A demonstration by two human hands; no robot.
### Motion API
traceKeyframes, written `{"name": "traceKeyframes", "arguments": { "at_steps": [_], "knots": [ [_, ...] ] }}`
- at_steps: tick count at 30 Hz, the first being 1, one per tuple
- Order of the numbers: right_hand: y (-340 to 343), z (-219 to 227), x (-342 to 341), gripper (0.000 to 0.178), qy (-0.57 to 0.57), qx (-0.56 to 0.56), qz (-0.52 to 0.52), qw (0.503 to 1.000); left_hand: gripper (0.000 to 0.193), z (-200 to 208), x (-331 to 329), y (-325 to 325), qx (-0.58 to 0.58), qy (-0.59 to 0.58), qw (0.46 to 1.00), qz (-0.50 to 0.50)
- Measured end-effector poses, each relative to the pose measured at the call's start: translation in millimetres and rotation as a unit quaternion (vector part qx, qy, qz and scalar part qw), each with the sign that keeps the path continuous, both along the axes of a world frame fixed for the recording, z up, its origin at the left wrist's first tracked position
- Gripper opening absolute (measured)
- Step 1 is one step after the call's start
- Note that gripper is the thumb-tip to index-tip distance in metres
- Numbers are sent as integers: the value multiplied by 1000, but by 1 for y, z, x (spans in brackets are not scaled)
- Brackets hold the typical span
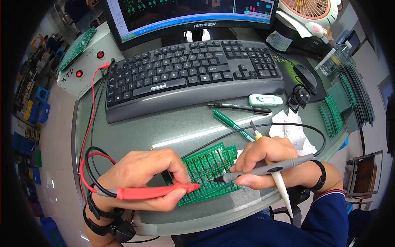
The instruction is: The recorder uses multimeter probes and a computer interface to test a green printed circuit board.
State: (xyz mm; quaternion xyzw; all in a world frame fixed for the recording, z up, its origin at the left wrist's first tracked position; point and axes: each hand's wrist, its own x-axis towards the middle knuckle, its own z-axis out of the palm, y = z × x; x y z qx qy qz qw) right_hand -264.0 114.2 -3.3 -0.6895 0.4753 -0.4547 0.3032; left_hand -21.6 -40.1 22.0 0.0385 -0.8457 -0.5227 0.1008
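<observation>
My left hand [144, 173] is closed round a red test probe [148, 192], its tip pointing right, low over a panel of green circuit boards [205, 164]. From the other side, my right hand [269, 160] grips a grey test probe [284, 165] with a black tip, which points left at the same panel. A pale-handled craft knife [281, 187] also rests in my right hand, its blade sticking up past the fingers. The two tips are close together over the boards; whether they touch the solder points is too small to tell. My left hand hides the panel's left end.
A black keyboard [185, 78] lies behind, below a monitor [193, 20]. Nearby are a green pen [232, 123], a black marker [238, 108], crumpled paper [294, 133] and a mouse [305, 78]. More green boards [331, 115] stand right. A red-lit tester box [88, 61] sits left; probe cables cross the table.
</observation>
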Motion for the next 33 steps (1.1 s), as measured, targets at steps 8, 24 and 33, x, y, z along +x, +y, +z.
{"name": "traceKeyframes", "arguments": {
  "at_steps": [8, 24, 33],
  "knots": [
    [-1, 0, 0, 26, 16, -40, 9, 999, 20, 1, 1, 0, 16, -14, 1000, -8],
    [-2, -2, 2, 24, 24, -77, 11, 997, 14, -2, 0, 2, 39, 18, 999, 32],
    [-3, -4, 2, 24, 30, -89, 17, 995, 13, -2, -1, 3, 36, 26, 998, 39]
  ]
}}
